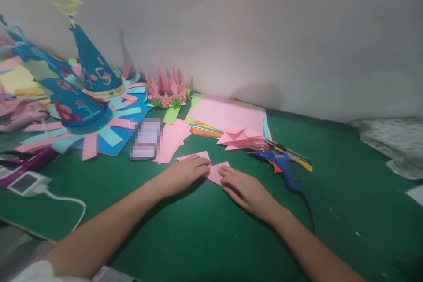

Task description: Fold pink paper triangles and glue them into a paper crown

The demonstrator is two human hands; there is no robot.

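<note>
My left hand [185, 172] lies flat on the green mat [205, 238], fingertips pressing the edge of a small pink paper piece [216, 172]. My right hand [243, 187] rests palm down beside it, fingers stretched onto the same pink paper. A second pink paper corner [196, 156] pokes out behind my left hand. Both hands press the paper down rather than grip it.
A blue glue gun [280, 165] with a yellow tool lies right of the hands. Folded pink shapes [243, 137], a pink sheet stack [228, 114], a pink paper lotus [167, 90], blue cone hats [94, 68] and paper strips stand behind. A white charger [28, 183] lies at left.
</note>
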